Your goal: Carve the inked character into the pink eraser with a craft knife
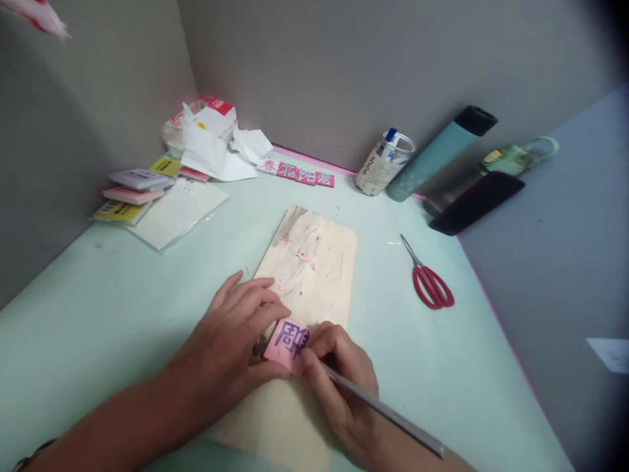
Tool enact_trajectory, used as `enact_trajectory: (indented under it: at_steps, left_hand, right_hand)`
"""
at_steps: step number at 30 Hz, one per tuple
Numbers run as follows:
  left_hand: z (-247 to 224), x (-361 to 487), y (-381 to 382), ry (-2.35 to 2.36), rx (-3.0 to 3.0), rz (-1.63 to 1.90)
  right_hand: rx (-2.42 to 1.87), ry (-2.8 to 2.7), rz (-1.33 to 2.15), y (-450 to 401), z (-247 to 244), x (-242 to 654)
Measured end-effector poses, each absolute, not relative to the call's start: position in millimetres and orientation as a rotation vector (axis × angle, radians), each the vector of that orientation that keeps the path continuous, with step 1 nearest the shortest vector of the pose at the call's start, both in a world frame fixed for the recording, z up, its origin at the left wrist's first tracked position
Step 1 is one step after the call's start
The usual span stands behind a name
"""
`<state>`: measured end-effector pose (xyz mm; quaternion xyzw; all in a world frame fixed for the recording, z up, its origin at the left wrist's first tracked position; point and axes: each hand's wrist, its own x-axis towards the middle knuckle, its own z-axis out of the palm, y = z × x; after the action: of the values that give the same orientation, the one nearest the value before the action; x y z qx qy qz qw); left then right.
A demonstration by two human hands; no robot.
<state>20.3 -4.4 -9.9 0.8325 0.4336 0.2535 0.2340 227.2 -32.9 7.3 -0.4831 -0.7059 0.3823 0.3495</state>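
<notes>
A small pink square carving block (287,337) with a dark blue Chinese character lies on a worn wooden board (324,288). My left hand (236,334) grips its left side, fingertips at the top edge and thumb along the bottom. From the right, my right hand (344,373) is closed round a slim metal carving knife (393,416) like a pen. The handle slants down toward the lower right. Its tip, near the right part of the character, is hidden by my fingers. Pink shavings (303,257) are scattered on the upper board.
Red-handled scissors (432,285) lie to the right. Behind them stand a can (381,167) holding pens, a teal bottle (437,157), a green bottle (506,157) and a dark phone (476,203). Finished-looking character tiles (297,172), tissues (206,147) and stacked packets (132,190) sit at the back left.
</notes>
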Motion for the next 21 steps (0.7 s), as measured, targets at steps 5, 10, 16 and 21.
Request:
enact_trajectory:
  at_steps: [5, 10, 16, 21]
  left_hand:
    - [-9.5, 19.8, -4.4, 1.185, 2.287, 0.687]
    - [-10.8, 19.9, -4.2, 1.184, 2.286, 0.705]
    - [-10.8, 20.7, -4.3, 1.188, 2.279, 0.701]
    - [-9.9, 22.0, -4.6, 1.192, 2.274, 0.708]
  right_hand:
    - [-1.216, -1.816, 0.985, -34.2, 3.1, 227.2]
    - [-1.196, -1.81, 1.005, -33.3, 2.5, 228.6]
    - [-1.195, -1.764, 1.041, -33.8, 0.9, 229.2]
    - [-1.166, -1.781, 1.034, -33.9, 1.7, 229.0]
